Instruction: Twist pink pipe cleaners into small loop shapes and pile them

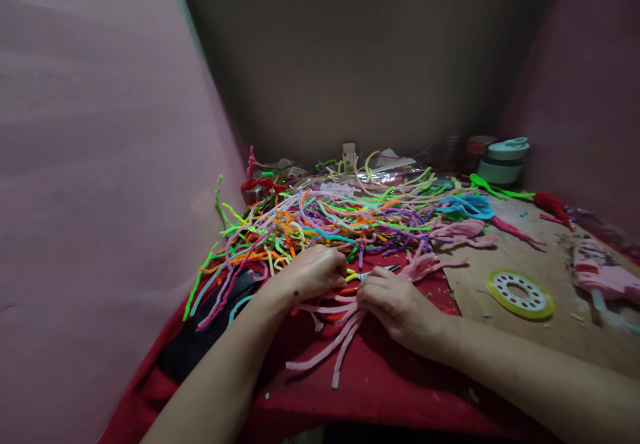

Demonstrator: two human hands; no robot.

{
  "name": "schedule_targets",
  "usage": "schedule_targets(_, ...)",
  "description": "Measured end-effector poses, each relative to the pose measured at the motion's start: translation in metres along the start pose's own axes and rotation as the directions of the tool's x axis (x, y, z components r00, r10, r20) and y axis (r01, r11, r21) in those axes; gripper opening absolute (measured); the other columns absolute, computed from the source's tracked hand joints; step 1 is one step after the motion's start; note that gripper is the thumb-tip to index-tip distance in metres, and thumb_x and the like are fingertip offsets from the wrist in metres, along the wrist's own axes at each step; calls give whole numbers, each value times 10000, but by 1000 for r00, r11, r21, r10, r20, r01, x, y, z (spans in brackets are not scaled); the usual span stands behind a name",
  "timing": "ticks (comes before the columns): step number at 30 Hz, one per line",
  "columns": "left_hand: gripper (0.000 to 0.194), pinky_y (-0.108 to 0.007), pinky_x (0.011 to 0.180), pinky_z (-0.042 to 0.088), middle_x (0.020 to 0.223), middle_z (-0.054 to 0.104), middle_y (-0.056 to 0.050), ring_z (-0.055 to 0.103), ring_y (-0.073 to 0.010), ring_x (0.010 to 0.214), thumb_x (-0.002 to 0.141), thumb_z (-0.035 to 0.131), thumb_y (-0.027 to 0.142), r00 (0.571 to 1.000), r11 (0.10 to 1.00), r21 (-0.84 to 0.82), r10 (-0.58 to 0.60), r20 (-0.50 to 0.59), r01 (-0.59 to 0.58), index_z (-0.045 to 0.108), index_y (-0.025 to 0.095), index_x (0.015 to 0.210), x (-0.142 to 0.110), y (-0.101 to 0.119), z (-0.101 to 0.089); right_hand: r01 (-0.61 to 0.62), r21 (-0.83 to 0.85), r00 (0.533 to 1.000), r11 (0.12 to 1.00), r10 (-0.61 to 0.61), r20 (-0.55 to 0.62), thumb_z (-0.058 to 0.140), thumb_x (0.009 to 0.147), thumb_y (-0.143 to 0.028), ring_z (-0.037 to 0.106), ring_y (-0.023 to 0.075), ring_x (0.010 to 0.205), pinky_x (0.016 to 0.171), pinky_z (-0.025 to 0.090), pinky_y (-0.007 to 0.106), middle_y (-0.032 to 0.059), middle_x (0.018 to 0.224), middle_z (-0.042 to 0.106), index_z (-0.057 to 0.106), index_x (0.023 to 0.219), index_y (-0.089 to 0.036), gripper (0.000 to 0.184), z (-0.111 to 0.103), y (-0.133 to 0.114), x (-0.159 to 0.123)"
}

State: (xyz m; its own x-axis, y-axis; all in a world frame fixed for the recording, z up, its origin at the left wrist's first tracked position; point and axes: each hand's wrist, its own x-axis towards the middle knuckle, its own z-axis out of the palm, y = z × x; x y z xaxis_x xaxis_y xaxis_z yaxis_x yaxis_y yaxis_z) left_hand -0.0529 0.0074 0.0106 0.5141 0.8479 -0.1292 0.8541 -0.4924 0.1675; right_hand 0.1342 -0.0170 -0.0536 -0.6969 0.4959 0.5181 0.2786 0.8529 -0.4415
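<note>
My right hand (387, 301) is closed around a bunch of pink pipe cleaners (336, 375). Their loose ends fan out toward the front left over the red cloth, and more fuzzy pink lengths (425, 265) show behind the hand. Just left of it, my left hand (320, 272) has its fingers curled together in a pinch; what lies between them is hidden. A tool with orange-yellow handles and a metal tip (367, 275), perhaps pliers, lies between and behind both hands, partly covered by them.
A large tangle of coloured pipe cleaners (320, 221) spreads behind my hands. On the wooden board (470, 311) at right lie a yellow tape roll (543, 305) and a pink glue gun (595, 271). A mint-lidded container (503, 171) stands behind. Pink walls flank the red cloth (400, 391).
</note>
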Motion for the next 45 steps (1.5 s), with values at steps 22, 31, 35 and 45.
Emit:
schedule_targets(22, 167, -348, 704, 393, 706, 583, -71, 526, -190, 678, 827, 410, 153, 823, 933, 351, 140, -551, 76, 564, 131, 767, -3, 12, 8, 72, -33, 996, 997, -70, 52, 445, 763, -34, 430, 148, 620, 579, 311, 269, 34, 626, 571, 537, 676, -166, 183, -6, -8, 2)
schedule_targets(31, 175, -209, 557, 432, 649, 592, 21, 535, -91, 552, 650, 636, 282, 703, 312, -902, -568, -428, -298, 571, 150, 743, -1, -13, -17, -26, -19, 1000, 999, 26, -16, 463, 773, -22, 426, 142, 636, 598, 327, 251, 25, 639, 564, 529, 663, -163, 190, 3, -3, 4)
schedule_targets(35, 254, -199, 516, 431, 620, 597, 18, 561, -103, 555, 548, 722, 299, 653, 218, -891, -614, -443, -399, 570, 150, 686, -6, -19, -28, -128, -16, 991, 992, 127, -38, 489, 762, -17, 430, 145, 663, 589, 332, 244, 28, 646, 549, 522, 639, -160, 191, 5, 0, 8)
schedule_targets(45, 217, -219, 575, 473, 725, 607, -8, 593, -120, 633, 643, 661, 274, 705, 263, -871, -512, -491, -416, 529, 165, 776, -22, -7, -40, -170, 288, 892, 942, 271, -360, 530, 817, -140, 484, 147, 748, 685, 401, 276, 38, 743, 521, 612, 729, -171, 124, -17, -6, 18)
